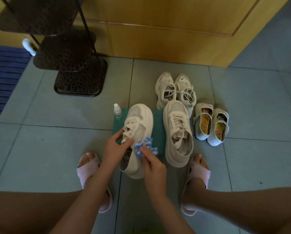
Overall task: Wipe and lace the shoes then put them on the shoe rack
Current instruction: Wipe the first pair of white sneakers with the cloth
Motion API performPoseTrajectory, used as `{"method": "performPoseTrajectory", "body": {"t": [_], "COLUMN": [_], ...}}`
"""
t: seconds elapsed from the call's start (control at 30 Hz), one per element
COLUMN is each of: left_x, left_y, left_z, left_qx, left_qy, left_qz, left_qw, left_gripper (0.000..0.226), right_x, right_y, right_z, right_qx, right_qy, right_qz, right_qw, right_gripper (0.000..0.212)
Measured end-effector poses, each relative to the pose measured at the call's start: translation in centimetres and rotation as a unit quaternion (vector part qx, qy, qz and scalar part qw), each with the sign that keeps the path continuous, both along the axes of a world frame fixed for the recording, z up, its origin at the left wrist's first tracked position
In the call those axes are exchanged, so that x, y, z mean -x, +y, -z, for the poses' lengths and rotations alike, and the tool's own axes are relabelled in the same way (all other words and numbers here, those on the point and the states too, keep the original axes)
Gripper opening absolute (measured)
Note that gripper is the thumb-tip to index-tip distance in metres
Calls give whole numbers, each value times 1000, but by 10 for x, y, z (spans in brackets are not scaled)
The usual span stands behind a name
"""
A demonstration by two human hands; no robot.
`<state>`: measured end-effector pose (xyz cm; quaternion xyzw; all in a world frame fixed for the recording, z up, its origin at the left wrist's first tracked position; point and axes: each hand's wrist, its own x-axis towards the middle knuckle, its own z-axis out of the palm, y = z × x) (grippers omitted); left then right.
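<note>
Two cream platform sneakers stand on a green mat (158, 122) on the tiled floor. My left hand (115, 147) grips the left sneaker (138, 125) at its laces and tongue. My right hand (154, 164) pinches a blue-and-white cloth (145, 146) against that sneaker's right side. The right sneaker (177, 132) stands untouched beside it, laces loose. The dark tiered shoe rack (68, 53) stands at the upper left.
A small clear spray bottle (117, 110) stands at the mat's left corner. Behind are a pair of white laced sneakers (174, 89) and a pair of white strap shoes (210, 122). My feet in pink slippers flank the mat. A wooden door is behind, a blue rug at left.
</note>
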<state>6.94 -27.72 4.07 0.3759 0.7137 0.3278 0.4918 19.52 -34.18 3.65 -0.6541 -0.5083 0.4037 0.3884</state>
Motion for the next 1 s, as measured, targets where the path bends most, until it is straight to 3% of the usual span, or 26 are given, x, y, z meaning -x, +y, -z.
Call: {"method": "performPoseTrajectory", "body": {"t": [0.17, 0.33, 0.47, 0.57, 0.7, 0.8, 0.9, 1.0], "left_x": [-2, -10, -17, -25, -35, -29, -15, -6], "left_y": [0, 1, 3, 6, 9, 13, 20, 28], "left_z": [3, 3, 2, 0, -3, -15, -41, -66], "left_qx": [7, -7, -8, -6, 12, 65, 42, 13], "left_qy": [1, 9, 53, 97, 163, 90, 11, -174], "left_qz": [-9, -16, -2, 25, 73, 75, 32, -34], "left_qw": [1000, 1000, 999, 995, 984, 991, 999, 984], "left_gripper": [59, 60, 62, 66, 70, 69, 51, 42], "right_x": [3, 4, 5, -3, -28, -40, -37, -18], "right_y": [-28, -54, -70, -62, -16, 24, 58, 81], "right_z": [12, 19, 4, -19, -59, -75, -78, -82], "right_qx": [-87, -119, -30, 100, 73, 20, 30, 30], "right_qy": [-64, -146, -42, 91, 187, 176, 186, 203], "right_qz": [-37, -51, -33, 60, 177, 136, 80, 3], "right_qw": [993, 981, 998, 989, 964, 975, 979, 979], "right_gripper": [35, 55, 56, 56, 22, 22, 19, 20]}}
